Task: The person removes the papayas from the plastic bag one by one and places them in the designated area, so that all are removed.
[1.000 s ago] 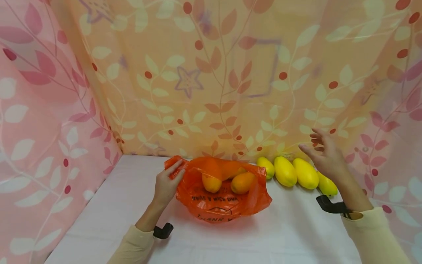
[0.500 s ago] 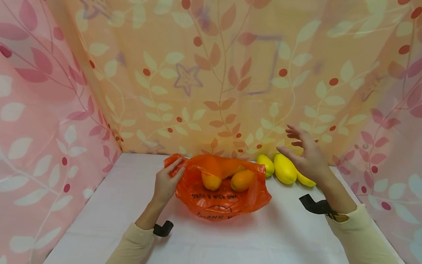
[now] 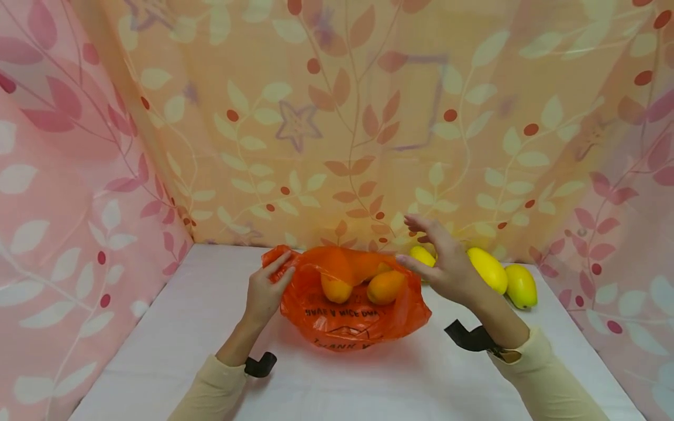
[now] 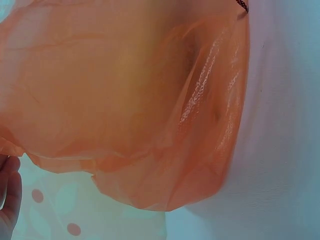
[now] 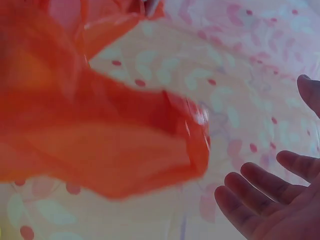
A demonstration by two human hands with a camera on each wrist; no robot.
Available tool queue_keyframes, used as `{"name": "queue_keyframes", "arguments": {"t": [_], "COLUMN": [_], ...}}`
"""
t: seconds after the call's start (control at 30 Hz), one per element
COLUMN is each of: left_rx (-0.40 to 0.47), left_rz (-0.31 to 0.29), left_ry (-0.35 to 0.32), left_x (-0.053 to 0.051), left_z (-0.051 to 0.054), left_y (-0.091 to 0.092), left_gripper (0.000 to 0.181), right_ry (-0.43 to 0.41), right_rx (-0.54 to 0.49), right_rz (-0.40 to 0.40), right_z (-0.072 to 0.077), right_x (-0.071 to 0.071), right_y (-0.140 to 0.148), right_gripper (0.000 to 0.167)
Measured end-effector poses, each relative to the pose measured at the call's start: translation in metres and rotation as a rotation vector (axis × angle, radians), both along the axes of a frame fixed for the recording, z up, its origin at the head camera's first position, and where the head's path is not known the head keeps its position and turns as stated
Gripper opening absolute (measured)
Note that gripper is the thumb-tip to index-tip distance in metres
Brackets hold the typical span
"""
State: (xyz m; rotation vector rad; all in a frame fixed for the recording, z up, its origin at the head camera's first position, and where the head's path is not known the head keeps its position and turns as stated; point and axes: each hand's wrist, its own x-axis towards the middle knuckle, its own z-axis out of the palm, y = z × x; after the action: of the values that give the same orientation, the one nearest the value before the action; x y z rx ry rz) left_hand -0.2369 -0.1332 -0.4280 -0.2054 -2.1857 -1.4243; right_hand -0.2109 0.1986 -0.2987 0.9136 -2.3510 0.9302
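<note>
A translucent red-orange plastic bag with black lettering lies mouth open on the table in the head view, and fills most of the left wrist view. Inside it sit yellow mangoes, such as this one, tinted orange where the film covers them. My left hand pinches the bag's left rim. My right hand hovers by the bag's right rim, fingers spread and nothing held; in the right wrist view a gap shows between its fingers and the film. It partly hides the row of loose yellow mangoes behind it.
The bag and fruit stand on a white-covered table. A patterned cloth wall rises close behind them, with pink leaf-print cloth on the left and more on the right. The rightmost mango lies near the table's right side.
My right hand has moved left from above the loose mangoes to beside the bag, uncovering the rightmost ones. My left hand and the bag have stayed nearly still.
</note>
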Motion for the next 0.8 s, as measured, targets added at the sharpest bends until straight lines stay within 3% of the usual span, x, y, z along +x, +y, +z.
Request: {"name": "queue_keyframes", "arguments": {"t": [0.3, 0.53, 0.63, 0.8], "left_rx": [-0.011, -0.026, -0.033, -0.036], "left_rz": [0.004, 0.007, 0.011, 0.013], "left_ry": [0.016, 0.025, 0.034, 0.033], "left_x": [-0.002, -0.003, -0.003, -0.003], "left_z": [-0.002, -0.002, -0.003, -0.002], "left_y": [0.001, 0.002, 0.002, 0.003], "left_gripper": [0.037, 0.037, 0.036, 0.037], "right_ry": [-0.032, -0.073, -0.152, -0.381], "right_rx": [0.081, 0.177, 0.232, 0.379], "right_rz": [0.135, 0.187, 0.194, 0.169], "right_z": [-0.011, -0.026, -0.035, -0.051], "right_x": [0.006, 0.004, 0.005, 0.002], "right_y": [-0.032, -0.059, -0.068, -0.078], "right_gripper": [0.070, 0.065, 0.064, 0.067]}}
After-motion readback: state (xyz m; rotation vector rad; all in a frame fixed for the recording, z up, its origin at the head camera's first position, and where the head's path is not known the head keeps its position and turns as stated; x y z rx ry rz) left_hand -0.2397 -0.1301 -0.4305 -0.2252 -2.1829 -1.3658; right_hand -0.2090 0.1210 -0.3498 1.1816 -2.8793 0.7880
